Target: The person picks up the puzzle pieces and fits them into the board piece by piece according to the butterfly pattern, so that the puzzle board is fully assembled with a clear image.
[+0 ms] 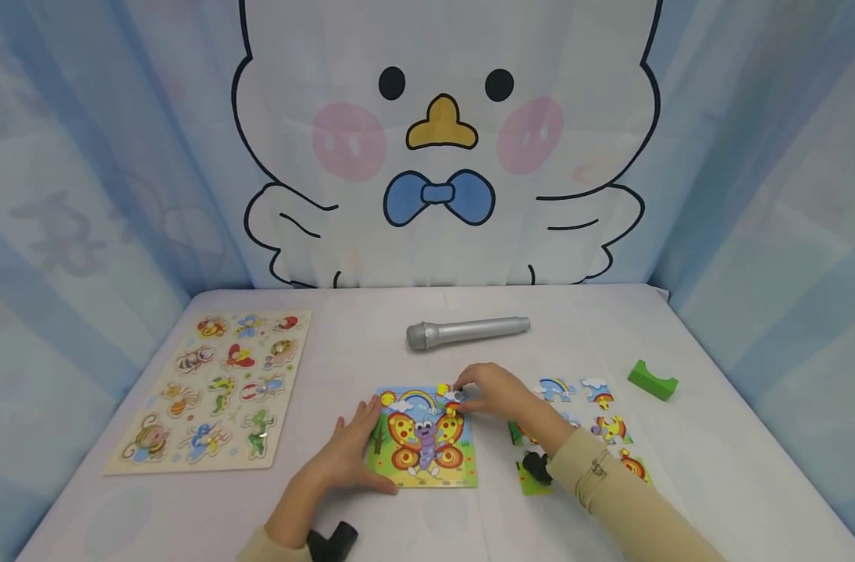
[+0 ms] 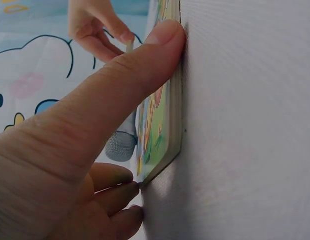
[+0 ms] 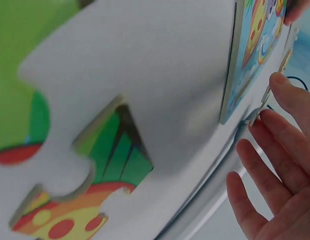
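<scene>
The butterfly board (image 1: 427,441) sits flat on the table (image 1: 357,351), the left hand (image 1: 350,451) at its nine o'clock, fingers spread along the edge, thumb near seven. The right hand (image 1: 496,392) pinches a small puzzle piece (image 1: 452,398) between thumb and fingertips, by the board's one o'clock. The piece looks light, stiff and probably smooth-faced; its edges seem the safest hold, narrow tabs the weakest part. Loose pieces (image 1: 612,429) lie at three o'clock. No brand or writing is readable.
</scene>
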Demonstrator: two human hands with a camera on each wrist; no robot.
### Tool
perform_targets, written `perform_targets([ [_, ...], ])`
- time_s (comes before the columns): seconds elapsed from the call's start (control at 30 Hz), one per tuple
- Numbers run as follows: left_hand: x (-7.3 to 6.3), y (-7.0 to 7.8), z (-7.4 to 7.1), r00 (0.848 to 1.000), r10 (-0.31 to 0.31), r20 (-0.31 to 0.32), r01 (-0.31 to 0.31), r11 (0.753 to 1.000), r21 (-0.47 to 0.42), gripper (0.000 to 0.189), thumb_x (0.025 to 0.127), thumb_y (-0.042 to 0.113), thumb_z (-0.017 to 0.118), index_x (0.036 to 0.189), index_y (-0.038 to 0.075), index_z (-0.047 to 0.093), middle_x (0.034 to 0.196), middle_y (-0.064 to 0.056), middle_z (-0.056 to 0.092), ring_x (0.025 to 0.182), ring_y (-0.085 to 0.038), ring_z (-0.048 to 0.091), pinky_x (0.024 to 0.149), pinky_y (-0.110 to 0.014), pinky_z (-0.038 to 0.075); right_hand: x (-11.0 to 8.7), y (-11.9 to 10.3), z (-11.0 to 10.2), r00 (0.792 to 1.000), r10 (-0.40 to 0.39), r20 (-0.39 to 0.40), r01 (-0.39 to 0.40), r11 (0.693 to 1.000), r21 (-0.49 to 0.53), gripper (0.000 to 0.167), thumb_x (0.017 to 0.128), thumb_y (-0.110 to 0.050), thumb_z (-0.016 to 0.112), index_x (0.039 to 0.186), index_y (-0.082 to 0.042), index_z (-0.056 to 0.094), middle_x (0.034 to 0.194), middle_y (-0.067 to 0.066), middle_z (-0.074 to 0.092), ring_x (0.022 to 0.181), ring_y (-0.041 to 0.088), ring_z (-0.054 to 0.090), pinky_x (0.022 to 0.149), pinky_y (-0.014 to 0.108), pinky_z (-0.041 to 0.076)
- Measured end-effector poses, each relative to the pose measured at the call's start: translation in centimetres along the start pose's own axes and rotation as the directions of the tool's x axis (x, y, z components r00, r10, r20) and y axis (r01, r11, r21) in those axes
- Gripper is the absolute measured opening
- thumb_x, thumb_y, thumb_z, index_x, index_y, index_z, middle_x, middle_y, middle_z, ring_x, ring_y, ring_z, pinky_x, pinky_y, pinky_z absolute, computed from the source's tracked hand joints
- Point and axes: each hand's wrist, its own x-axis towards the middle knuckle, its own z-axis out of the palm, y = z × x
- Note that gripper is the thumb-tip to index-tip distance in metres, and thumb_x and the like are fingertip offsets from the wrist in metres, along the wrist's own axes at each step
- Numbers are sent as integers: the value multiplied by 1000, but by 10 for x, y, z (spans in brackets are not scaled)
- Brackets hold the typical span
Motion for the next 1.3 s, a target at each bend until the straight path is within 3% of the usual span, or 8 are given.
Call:
perform_targets([
  [0.63, 0, 2, 1, 1000, 17, -4, -17, 1000, 13, 119, 53, 41, 86, 141, -6, 22, 148, -23, 16, 136, -38, 11, 105, -63, 3, 29, -37, 21, 997, -68, 44, 72, 992, -99, 27, 77, -25, 73, 97, -7, 70, 101, 5, 64, 97, 20, 58, 89, 36, 46],
  [0.97, -1, 2, 1, 1000, 12, -1, -12, 1000, 23, 119, 53, 41, 86, 142, -5, 22, 148, -22, 16, 136, -38, 11, 104, -63, 3, 41, -48, 30, 997, -59, 58, 69, 978, -198, 29, 76, -30, 74, 97, -10, 71, 96, 0, 63, 91, 15, 59, 83, 29, 49],
  [1.3, 0, 2, 1, 1000, 9, 4, -9, 1000, 5, 120, 53, 41, 86, 142, -4, 21, 149, -20, 15, 137, -37, 9, 105, -62, 2, 49, -58, 31, 996, -20, 84, 37, 977, -212, 28, 75, -28, 76, 96, -11, 72, 93, -2, 62, 89, 13, 58, 82, 26, 48],
])
